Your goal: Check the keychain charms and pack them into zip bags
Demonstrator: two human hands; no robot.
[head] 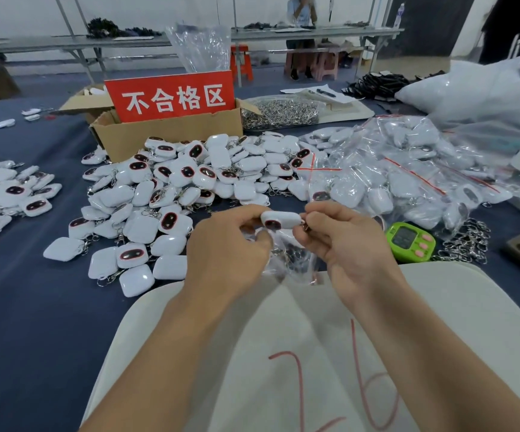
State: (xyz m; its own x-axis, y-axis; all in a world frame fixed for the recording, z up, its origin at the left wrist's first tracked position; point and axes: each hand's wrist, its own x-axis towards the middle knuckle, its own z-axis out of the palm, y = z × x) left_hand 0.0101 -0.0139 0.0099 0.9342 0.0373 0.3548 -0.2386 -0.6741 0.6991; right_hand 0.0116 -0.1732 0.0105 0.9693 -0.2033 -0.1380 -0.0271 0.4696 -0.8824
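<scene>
A white keychain charm (279, 220) with a dark oval face is held above the table's near edge. My left hand (224, 247) pinches its left end, and my right hand (343, 241) pinches the right end by the metal clasp. Under both hands hangs a clear zip bag (293, 260), its far side partly hidden by my fingers. A big heap of loose charms (187, 182) lies just beyond my hands. Bagged charms (402, 176) are piled to the right.
A cardboard box (165, 132) with a red sign stands behind the heap. More charms (6, 188) lie at the left. A green timer (410, 241) and loose metal clasps (467, 241) sit at the right. A person sits at a far table.
</scene>
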